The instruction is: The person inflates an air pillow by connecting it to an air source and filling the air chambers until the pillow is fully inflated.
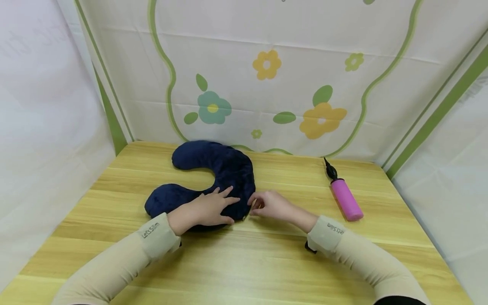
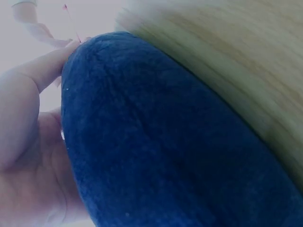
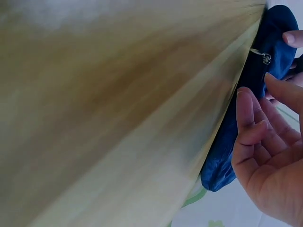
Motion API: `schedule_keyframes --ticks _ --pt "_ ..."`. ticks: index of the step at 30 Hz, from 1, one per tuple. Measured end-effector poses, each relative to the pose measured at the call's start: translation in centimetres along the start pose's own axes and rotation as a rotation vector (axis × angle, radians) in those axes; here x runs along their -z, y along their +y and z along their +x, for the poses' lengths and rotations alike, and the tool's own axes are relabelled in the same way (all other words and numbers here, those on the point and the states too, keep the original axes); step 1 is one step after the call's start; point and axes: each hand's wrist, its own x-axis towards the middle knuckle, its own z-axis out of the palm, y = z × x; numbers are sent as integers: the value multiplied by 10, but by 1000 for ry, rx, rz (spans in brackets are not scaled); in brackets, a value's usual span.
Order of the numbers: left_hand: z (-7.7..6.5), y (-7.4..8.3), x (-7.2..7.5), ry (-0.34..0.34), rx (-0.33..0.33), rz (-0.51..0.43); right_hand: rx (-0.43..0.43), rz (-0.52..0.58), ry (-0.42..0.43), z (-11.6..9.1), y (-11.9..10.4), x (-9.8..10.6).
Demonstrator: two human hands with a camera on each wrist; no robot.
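Beige sleeves (image 1: 108, 262) lie nearest; left hand (image 1: 211, 207) spread on the navy neck pillow (image 1: 233, 169), right hand (image 1: 270, 205) grip unclear; bunching could jam its zipper (image 3: 266, 58).

Your head view: bright, even, mostly sharp; pale sheen on the table (image 1: 236, 271), faint shadows beside your sleeves (image 1: 114, 258). Your left wrist view: blue cast, upper left corner blown out, pillow (image 2: 165, 132) soft in focus. Your right wrist view: table grain blurred, milky glare top left, zip pull (image 3: 266, 59) clearer.
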Motion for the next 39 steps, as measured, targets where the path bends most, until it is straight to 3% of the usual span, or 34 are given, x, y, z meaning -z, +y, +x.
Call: schedule_keyframes --ticks 7,14,18,24,33,39 --pt "2 -2 -2 69 -18 -26 -11 35 33 0 -2 -2" --pt "3 -7 -3 139 -80 -31 -10 -4 0 2 -7 -4" --pt "4 -9 0 133 -109 -107 -18 -25 -15 4 -11 -6" --pt "5 -14 7 100 -108 -191 -45 -56 27 9 -21 -6" --pt "5 -18 7 109 -129 -229 -63 -294 88 15 -31 -14" --pt "5 -19 6 105 -121 -248 -52 -345 92 16 -34 -16"
